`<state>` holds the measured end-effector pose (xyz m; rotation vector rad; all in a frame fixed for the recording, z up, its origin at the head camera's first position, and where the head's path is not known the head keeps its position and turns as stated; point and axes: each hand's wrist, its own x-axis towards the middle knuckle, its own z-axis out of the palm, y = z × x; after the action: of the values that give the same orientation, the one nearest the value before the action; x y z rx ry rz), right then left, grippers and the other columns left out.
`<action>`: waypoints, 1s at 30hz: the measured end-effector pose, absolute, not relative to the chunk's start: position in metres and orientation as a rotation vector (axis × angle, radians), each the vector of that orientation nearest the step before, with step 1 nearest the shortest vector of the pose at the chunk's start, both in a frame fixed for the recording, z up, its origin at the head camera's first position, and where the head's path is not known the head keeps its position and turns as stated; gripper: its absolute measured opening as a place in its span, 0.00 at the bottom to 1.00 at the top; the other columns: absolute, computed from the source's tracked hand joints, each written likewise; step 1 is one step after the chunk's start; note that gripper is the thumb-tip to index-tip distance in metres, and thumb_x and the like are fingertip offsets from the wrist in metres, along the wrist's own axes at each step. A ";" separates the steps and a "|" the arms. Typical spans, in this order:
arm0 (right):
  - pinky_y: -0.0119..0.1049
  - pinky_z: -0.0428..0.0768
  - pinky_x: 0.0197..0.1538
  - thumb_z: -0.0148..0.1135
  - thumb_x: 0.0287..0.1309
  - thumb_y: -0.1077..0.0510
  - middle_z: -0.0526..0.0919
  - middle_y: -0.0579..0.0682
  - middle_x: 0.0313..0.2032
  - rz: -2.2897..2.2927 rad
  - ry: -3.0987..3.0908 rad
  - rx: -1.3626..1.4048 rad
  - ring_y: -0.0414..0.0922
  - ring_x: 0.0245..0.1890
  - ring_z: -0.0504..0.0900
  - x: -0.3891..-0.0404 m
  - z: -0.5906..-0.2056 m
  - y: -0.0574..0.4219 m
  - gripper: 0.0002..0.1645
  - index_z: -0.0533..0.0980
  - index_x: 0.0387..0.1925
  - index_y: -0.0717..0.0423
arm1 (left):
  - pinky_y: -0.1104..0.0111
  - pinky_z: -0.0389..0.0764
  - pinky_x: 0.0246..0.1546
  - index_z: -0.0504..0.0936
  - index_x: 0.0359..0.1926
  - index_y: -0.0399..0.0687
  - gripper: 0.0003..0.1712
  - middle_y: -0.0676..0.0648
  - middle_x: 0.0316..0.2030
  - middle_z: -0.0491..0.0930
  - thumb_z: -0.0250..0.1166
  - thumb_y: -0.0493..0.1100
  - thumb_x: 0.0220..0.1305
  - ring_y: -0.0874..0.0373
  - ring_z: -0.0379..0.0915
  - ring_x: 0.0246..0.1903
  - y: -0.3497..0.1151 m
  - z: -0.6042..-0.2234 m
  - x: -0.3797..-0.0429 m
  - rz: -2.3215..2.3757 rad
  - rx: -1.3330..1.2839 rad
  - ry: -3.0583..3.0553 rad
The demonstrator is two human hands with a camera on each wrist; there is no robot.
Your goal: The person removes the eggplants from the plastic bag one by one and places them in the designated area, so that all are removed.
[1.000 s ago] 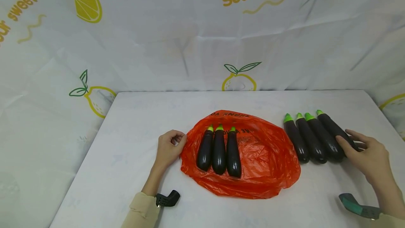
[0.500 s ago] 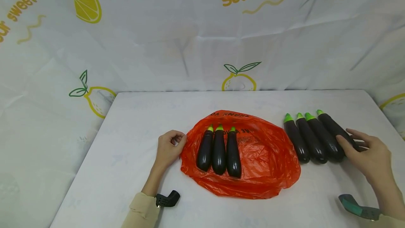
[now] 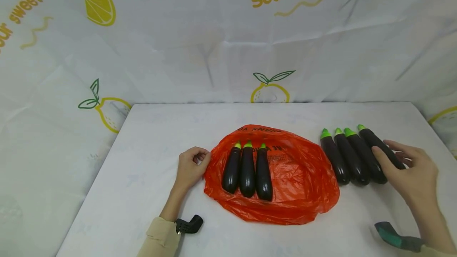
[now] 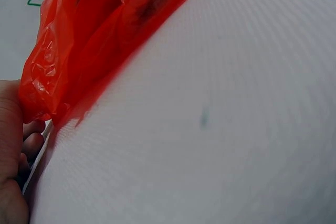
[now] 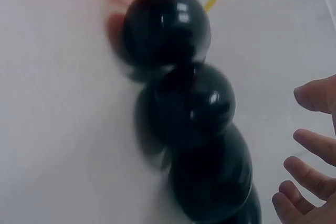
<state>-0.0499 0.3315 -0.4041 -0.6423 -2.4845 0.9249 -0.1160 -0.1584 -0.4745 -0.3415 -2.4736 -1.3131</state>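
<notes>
A red plastic bag point(image 3: 294, 185) lies flat on the table with three eggplants point(image 3: 247, 171) side by side on its left half. My left hand point(image 3: 191, 167) pinches the bag's left edge, and in the left wrist view the bag's film point(image 4: 52, 72) runs up to the thumb. Several more eggplants point(image 3: 351, 158) lie in a slanted row right of the bag. Over the lower end of the rightmost eggplant point(image 3: 375, 142) hovers my right hand point(image 3: 415, 173), thumb and fingers apart. The right wrist view has these fingers point(image 5: 310, 174) spread beside the rounded ends, gripping nothing.
A white-covered table point(image 3: 143, 138) carries everything, its far edge against a white curtain point(image 3: 160, 50) printed with lemons. A dark wrist device point(image 3: 189, 224) sits at the left wrist, and a green-black one point(image 3: 396, 236) at the right.
My right hand has shifted slightly left over the row, its thumb now nearer the second eggplant from the right. The left hand and the bag keep their places.
</notes>
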 end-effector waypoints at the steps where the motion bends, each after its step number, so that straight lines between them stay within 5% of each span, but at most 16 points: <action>1: 0.16 0.63 0.61 0.69 0.61 0.53 0.75 0.28 0.47 0.955 -2.461 -0.619 0.16 0.41 0.60 -0.050 -0.403 0.328 0.27 0.80 0.60 0.61 | 0.74 0.76 0.28 0.88 0.32 0.43 0.04 0.47 0.25 0.84 0.70 0.38 0.62 0.63 0.72 0.26 -0.159 -0.475 -0.116 -1.312 -0.340 -2.475; 4: 0.12 0.64 0.53 0.71 0.60 0.56 0.67 0.13 0.40 1.040 -2.395 -0.519 0.17 0.41 0.65 -0.048 -0.397 0.315 0.26 0.81 0.57 0.63 | 0.75 0.76 0.28 0.88 0.32 0.43 0.04 0.47 0.25 0.84 0.70 0.39 0.62 0.63 0.73 0.26 -0.159 -0.475 -0.116 -1.309 -0.330 -2.482; 14: 0.08 0.72 0.47 0.72 0.55 0.66 0.80 0.24 0.38 1.259 -2.311 -0.289 0.24 0.35 0.77 -0.045 -0.379 0.282 0.18 0.84 0.50 0.61 | 0.74 0.76 0.28 0.87 0.32 0.43 0.04 0.47 0.24 0.83 0.69 0.38 0.62 0.63 0.73 0.26 -0.159 -0.474 -0.116 -1.323 -0.353 -2.467; 30: 0.09 0.73 0.50 0.71 0.53 0.72 0.80 0.19 0.43 1.278 -2.359 0.042 0.23 0.39 0.78 -0.041 -0.369 0.240 0.22 0.81 0.52 0.68 | 0.75 0.76 0.29 0.88 0.33 0.42 0.03 0.47 0.25 0.83 0.69 0.38 0.63 0.63 0.73 0.27 -0.159 -0.474 -0.116 -1.323 -0.348 -2.479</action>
<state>-0.0410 0.2396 -0.3695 0.0419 -2.3593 1.2784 -0.1157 -0.1586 -0.4742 -0.3476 -2.4789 -1.3228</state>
